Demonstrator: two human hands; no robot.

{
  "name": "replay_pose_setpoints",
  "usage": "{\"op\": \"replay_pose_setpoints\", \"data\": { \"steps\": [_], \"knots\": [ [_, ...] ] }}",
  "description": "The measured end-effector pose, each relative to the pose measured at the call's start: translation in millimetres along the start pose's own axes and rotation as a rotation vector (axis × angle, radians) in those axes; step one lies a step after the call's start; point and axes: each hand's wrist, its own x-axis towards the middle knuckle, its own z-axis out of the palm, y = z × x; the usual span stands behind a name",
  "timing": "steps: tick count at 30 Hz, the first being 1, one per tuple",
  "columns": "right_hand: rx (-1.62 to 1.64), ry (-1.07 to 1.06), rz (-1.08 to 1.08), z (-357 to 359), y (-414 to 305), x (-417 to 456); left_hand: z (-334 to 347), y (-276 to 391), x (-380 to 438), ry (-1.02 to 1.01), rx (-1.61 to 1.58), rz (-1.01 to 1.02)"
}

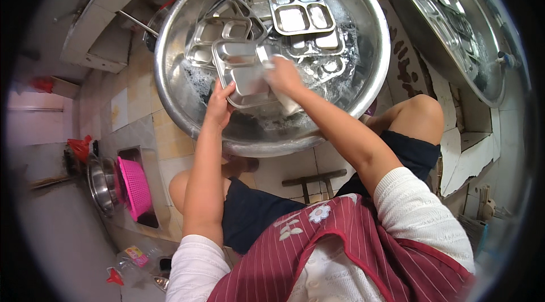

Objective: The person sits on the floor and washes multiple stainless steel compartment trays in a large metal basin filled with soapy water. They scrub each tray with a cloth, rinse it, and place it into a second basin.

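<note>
A large round metal basin (272, 148) holds soapy water and several metal compartment trays. My left hand (220, 104) grips the lower left edge of one compartment tray (245, 82), which is tilted over the near side of the basin. My right hand (283, 74), blurred, is at that tray's right side, with a whitish cloth-like thing (287, 102) hanging under it; what it is cannot be told for sure. Behind lies a four-compartment tray (294, 18) on top of other trays in the water. More trays (208, 33) are heaped at the basin's left.
A second large metal basin (447, 46) with water and trays stands at the upper right, near a tap (507, 60). A pink plastic basket (135, 189) and metal bowls (100, 185) are at the left. Plastic bottles (136, 259) lie at the lower left.
</note>
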Motion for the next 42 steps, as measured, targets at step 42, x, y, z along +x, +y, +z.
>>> {"op": "replay_pose_setpoints", "data": {
  "steps": [42],
  "knots": [
    [-0.256, -0.118, 0.314, 50, 13, -18, 8, -26, 8, 0.275, 0.243, 0.469]
  ]
}}
